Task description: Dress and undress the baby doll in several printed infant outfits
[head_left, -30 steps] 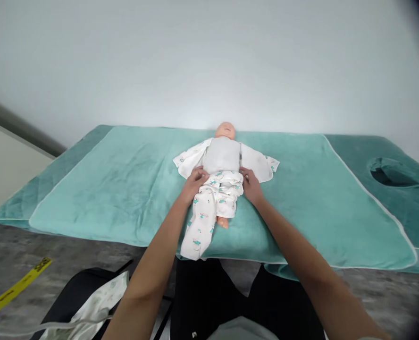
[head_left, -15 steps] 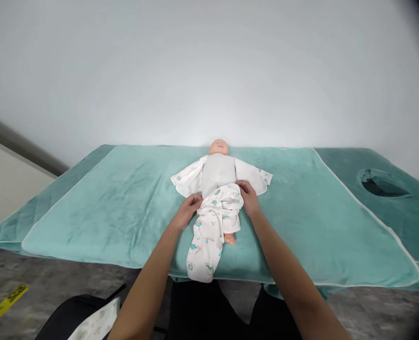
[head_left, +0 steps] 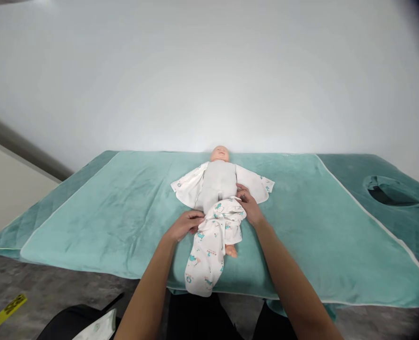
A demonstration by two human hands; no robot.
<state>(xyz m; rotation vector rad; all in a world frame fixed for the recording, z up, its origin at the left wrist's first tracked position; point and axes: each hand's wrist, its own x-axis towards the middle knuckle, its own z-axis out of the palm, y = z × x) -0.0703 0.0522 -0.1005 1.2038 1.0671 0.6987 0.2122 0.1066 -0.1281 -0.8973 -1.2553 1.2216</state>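
A baby doll (head_left: 220, 182) with a grey cloth torso lies on its back, head toward the wall. Its white jacket (head_left: 192, 186) is spread open with the sleeves out to both sides. Printed white baby trousers (head_left: 205, 257) cover the hips and legs; one bare foot shows below the shorter, bunched leg, while the other trouser leg hangs long over the foot. My left hand (head_left: 186, 225) pinches the waistband at the doll's hip on the left. On the opposite side my right hand (head_left: 249, 204) has its fingers closed on the waistband.
The padded bed has a teal cover (head_left: 99, 212), with a face hole (head_left: 389, 191) at the right end. A white wall stands behind it. A black chair (head_left: 68, 318) with a printed cloth (head_left: 98, 327) sits at the lower left, near yellow floor tape (head_left: 4, 314).
The waistband has slid a little down the doll, so more of the grey torso and a small dark patch show. My hands moved down with it. The camera view has tilted slightly upward.
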